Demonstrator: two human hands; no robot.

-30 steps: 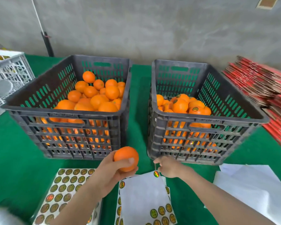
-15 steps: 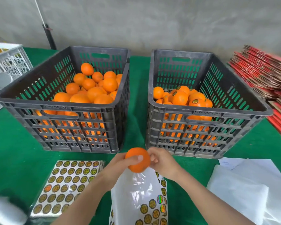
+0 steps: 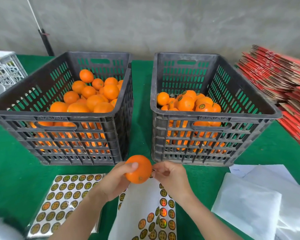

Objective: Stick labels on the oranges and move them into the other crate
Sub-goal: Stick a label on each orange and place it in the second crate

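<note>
Curled around an orange, the left hand holds it over the table's near middle, before the gap between left crate and right crate. The right hand pinches a label, mostly hidden, against the orange's side. Labelling seems underway. Next: press it flat, then carry the orange into the right crate.

Bright, even light; soft shadows lie under the black slotted plastic crates. Edges bow outward, the stacked red cardboard sheets smear, and round holographic stickers glint.
</note>
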